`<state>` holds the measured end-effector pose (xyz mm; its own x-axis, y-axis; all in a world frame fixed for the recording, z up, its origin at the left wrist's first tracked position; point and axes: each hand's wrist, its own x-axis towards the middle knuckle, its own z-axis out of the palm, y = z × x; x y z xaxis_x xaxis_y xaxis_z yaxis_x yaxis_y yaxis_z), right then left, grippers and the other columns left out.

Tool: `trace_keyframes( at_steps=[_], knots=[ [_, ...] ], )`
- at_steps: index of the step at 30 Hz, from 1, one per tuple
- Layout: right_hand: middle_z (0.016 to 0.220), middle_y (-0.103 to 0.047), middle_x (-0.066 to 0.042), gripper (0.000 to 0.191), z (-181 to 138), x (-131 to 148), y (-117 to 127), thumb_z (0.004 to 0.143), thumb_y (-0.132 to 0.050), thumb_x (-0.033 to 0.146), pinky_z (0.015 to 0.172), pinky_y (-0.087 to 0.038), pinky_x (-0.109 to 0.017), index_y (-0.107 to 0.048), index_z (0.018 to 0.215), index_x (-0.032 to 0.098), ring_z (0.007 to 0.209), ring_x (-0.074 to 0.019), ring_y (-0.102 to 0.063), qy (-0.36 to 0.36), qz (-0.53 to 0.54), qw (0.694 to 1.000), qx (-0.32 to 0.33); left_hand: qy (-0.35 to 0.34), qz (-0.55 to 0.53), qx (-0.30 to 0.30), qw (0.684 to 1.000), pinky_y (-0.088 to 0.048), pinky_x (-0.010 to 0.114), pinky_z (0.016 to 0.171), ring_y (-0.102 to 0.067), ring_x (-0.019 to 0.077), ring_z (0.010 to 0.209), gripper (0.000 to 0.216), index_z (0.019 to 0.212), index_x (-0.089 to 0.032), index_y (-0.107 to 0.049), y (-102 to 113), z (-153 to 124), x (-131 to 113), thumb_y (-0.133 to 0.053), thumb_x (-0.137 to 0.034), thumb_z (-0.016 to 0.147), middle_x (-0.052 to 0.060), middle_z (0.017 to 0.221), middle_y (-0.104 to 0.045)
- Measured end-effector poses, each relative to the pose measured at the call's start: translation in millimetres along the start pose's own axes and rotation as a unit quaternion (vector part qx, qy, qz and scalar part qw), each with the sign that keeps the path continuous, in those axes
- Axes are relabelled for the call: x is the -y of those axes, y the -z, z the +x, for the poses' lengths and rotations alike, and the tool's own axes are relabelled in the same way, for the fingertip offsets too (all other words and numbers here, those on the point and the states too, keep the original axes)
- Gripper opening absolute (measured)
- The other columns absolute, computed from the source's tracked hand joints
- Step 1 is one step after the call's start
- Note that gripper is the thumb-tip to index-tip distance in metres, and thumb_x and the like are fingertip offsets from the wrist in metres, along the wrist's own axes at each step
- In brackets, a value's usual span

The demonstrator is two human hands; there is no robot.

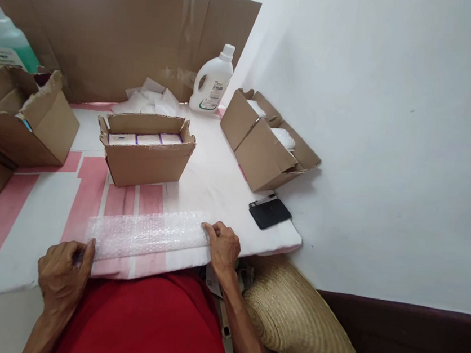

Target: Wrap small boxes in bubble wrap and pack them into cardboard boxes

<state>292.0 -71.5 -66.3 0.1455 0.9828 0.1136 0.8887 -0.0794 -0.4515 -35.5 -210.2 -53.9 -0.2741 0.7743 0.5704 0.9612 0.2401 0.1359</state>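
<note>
Two hands have one long strip of bubble wrap between them in the head view, one at each end, so it lies inward of both sets of fingers, flat along the near edge of the table. Its long axis runs left to right, almost along that edge, the right end slightly farther off than the left. The left hand is nearer the person's red clothing; its fingers curl in and its thumb presses at the left end, apparently pinching the film, though the curled fingertips are hidden. The right hand sits a little farther off, thumb and fingers closed on the right end. On the far side of the strip, roughly opposite its middle and apart from it, an open cardboard box stands with three purple-edged packs side by side inside, its long side running much the same way as the strip. Farther right than the right hand, a flat black item lies near the table's right corner; beyond that, a divided carton holds white bundles.
</note>
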Motion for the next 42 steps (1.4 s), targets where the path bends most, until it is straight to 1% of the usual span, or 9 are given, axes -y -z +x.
trace_keyframes(
  at_steps=[9,14,17,21,29,32,34,38,42],
  knots=[
    [0.072,-0.073,-0.004,0.039,8,15,5,0.093,-0.065,0.055,0.061,-0.025,-0.028,-0.072,0.073,0.022,0.068,-0.0172,-0.059,-0.055,-0.053,0.996,0.039,0.026,0.006,-0.014,1.000,-0.039,0.036,0.072,-0.058,0.0253,0.078,0.031,0.078,-0.023,-0.055,-4,-5,2,-0.050,-0.046,0.097,0.004,0.074,-0.064],
    [0.070,-0.073,-0.003,0.039,11,17,9,0.092,-0.066,0.054,0.059,-0.025,-0.028,-0.071,0.070,0.023,0.065,-0.0166,-0.059,-0.061,-0.049,0.996,0.050,0.049,-0.019,-0.039,0.998,-0.046,0.043,0.087,-0.063,0.0310,0.100,0.032,0.114,-0.014,-0.063,2,10,-17,-0.055,-0.039,0.096,0.014,0.107,-0.070],
    [0.069,-0.072,-0.003,0.039,11,17,10,0.092,-0.066,0.055,0.059,-0.025,-0.027,-0.071,0.070,0.023,0.065,-0.0166,-0.059,-0.062,-0.048,0.996,0.051,-0.085,-0.102,-0.019,0.991,-0.045,0.044,0.100,-0.061,0.0286,0.116,0.033,0.126,-0.016,-0.060,2,17,-43,-0.055,-0.023,0.095,0.014,0.123,-0.068],
    [0.068,-0.071,-0.002,0.039,9,16,6,0.093,-0.066,0.054,0.060,-0.026,-0.027,-0.070,0.070,0.022,0.066,-0.0166,-0.060,-0.051,-0.051,0.996,0.044,-0.302,-0.178,0.100,0.931,-0.037,0.041,0.114,-0.049,0.0245,0.139,0.046,0.142,-0.023,-0.053,-14,11,-72,-0.051,-0.022,0.096,0.009,0.145,-0.059],
    [0.078,-0.072,-0.006,0.033,5,14,7,0.098,-0.062,0.047,0.068,-0.037,-0.029,-0.071,0.083,0.019,0.077,-0.0212,-0.064,-0.013,-0.074,0.997,0.033,-0.324,-0.123,0.162,0.924,-0.023,0.050,0.123,-0.034,0.0282,0.151,0.063,0.156,-0.033,-0.036,-29,-1,-72,-0.055,-0.037,0.096,0.005,0.163,-0.039],
    [0.109,-0.073,-0.018,0.036,-8,29,8,0.099,-0.060,0.041,0.086,-0.045,-0.038,-0.068,0.116,0.011,0.102,-0.0298,-0.065,0.046,-0.067,0.995,-0.052,-0.324,-0.122,0.169,0.923,-0.023,0.050,0.123,-0.033,0.0281,0.151,0.063,0.156,-0.033,-0.036,-27,0,-73,-0.054,-0.035,0.096,0.006,0.164,-0.037],
    [0.136,-0.061,-0.024,0.051,-28,49,4,0.100,-0.056,0.040,0.103,-0.041,-0.047,-0.055,0.138,0.006,0.125,-0.0349,-0.055,0.154,-0.049,0.982,-0.098,-0.323,-0.125,0.162,0.924,-0.022,0.050,0.124,-0.034,0.0279,0.151,0.060,0.153,-0.032,-0.041,-30,-1,-74,-0.055,-0.035,0.095,0.006,0.163,-0.039],
    [0.158,-0.044,-0.015,0.069,-65,86,-15,0.102,-0.048,0.051,0.122,-0.029,-0.045,-0.033,0.157,0.012,0.150,-0.0274,-0.033,0.425,0.032,0.903,0.041,-0.336,-0.163,0.109,0.921,-0.015,0.049,0.126,-0.038,0.0281,0.148,0.054,0.145,-0.026,-0.054,-40,-3,-72,-0.055,-0.034,0.091,0.011,0.154,-0.051],
    [0.165,-0.030,-0.017,0.088,-61,67,-21,0.098,-0.049,0.063,0.125,-0.026,-0.047,-0.023,0.160,0.008,0.155,-0.0286,-0.021,0.406,0.014,0.907,0.109,-0.348,-0.148,0.120,0.918,-0.018,0.049,0.125,-0.039,0.0294,0.147,0.060,0.150,-0.027,-0.048,-40,0,-71,-0.055,-0.034,0.092,0.011,0.157,-0.047]
  ],
)
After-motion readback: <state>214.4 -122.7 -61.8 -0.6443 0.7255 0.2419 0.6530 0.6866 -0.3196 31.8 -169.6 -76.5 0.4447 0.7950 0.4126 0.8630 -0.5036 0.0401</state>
